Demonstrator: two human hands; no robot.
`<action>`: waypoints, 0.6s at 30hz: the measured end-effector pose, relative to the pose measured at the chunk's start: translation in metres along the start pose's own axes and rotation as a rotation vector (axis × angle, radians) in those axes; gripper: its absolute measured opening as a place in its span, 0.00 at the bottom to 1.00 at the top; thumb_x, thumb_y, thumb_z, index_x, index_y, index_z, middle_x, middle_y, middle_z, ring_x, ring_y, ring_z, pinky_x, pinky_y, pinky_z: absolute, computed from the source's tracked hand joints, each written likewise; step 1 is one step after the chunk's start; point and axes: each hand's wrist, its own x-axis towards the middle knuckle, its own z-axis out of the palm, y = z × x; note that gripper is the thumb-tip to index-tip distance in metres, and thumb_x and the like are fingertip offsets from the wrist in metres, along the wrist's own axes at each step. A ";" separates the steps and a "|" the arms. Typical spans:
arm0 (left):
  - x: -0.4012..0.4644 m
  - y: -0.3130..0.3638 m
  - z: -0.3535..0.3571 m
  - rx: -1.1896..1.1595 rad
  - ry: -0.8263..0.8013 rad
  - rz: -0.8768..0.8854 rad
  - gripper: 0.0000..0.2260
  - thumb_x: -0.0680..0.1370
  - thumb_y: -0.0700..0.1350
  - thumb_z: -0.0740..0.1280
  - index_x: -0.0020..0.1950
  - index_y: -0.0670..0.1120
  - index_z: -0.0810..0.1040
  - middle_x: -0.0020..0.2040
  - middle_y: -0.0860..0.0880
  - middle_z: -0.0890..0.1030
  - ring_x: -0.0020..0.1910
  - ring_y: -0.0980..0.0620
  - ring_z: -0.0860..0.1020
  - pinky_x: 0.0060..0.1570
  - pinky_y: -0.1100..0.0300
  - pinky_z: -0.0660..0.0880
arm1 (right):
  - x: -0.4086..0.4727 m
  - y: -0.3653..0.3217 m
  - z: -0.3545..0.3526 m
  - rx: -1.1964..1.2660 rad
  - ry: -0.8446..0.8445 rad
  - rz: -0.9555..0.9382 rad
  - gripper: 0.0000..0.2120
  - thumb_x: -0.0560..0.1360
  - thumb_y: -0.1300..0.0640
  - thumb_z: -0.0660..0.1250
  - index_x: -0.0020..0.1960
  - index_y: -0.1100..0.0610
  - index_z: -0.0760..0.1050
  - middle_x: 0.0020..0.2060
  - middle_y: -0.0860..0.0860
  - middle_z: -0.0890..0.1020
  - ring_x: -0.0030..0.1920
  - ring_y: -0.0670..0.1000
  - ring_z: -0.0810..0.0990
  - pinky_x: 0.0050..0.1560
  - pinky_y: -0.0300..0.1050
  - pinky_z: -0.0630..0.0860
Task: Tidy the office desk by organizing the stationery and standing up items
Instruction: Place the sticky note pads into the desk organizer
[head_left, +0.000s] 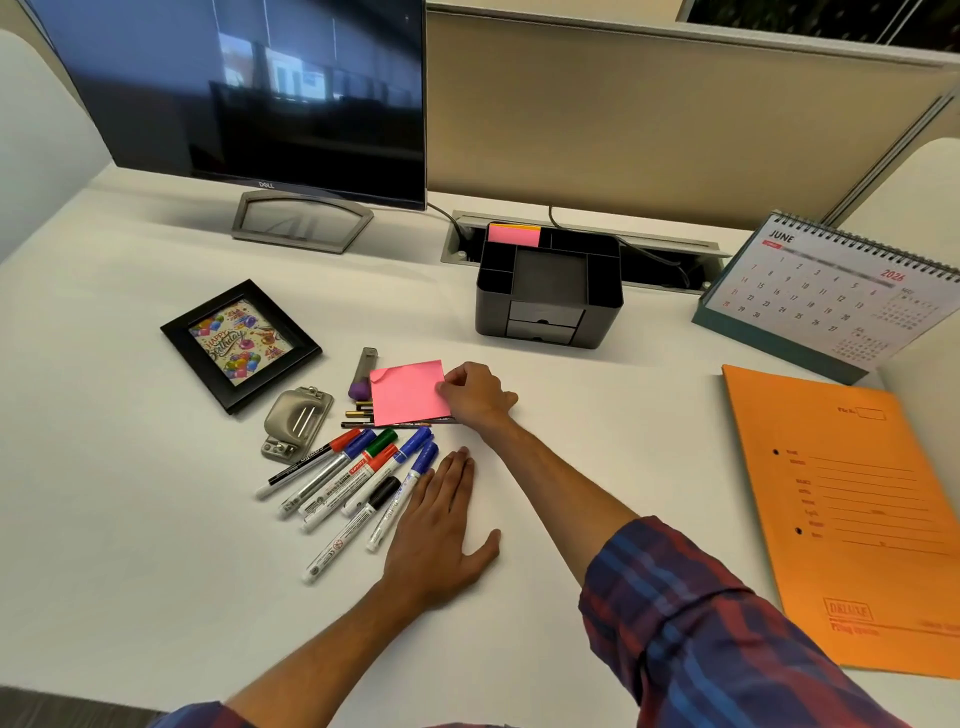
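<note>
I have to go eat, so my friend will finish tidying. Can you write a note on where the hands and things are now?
Right hand pinches the pink sticky pad, lying on the desk over some pens.
Left hand rests flat and open beside the markers.
Done: another sticky pad is in the black organizer; calendar stands.
Left: pink pad, markers, pens; picture frame lies flat.

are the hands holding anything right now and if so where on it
The right hand pinches the pink sticky note pad at its right edge. The left hand lies flat on the desk, holding nothing.
</note>
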 end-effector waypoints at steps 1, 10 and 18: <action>0.000 0.000 0.000 0.000 0.000 0.000 0.38 0.78 0.63 0.57 0.80 0.45 0.49 0.80 0.50 0.46 0.78 0.56 0.42 0.76 0.56 0.44 | 0.000 0.000 -0.001 0.046 -0.017 -0.006 0.03 0.76 0.50 0.66 0.48 0.49 0.73 0.52 0.46 0.80 0.56 0.51 0.76 0.59 0.49 0.63; 0.000 -0.001 0.001 0.004 -0.016 -0.010 0.38 0.77 0.64 0.55 0.80 0.45 0.47 0.80 0.50 0.45 0.78 0.55 0.41 0.75 0.54 0.45 | -0.001 -0.004 -0.026 0.461 -0.094 -0.166 0.10 0.76 0.61 0.69 0.56 0.56 0.75 0.47 0.56 0.83 0.48 0.54 0.82 0.44 0.45 0.81; 0.000 -0.001 0.001 0.001 -0.009 -0.008 0.38 0.77 0.64 0.56 0.80 0.44 0.49 0.80 0.49 0.48 0.79 0.54 0.44 0.75 0.53 0.48 | 0.020 -0.025 -0.080 0.338 0.185 -0.425 0.13 0.75 0.60 0.68 0.59 0.57 0.78 0.44 0.50 0.83 0.48 0.51 0.82 0.48 0.53 0.81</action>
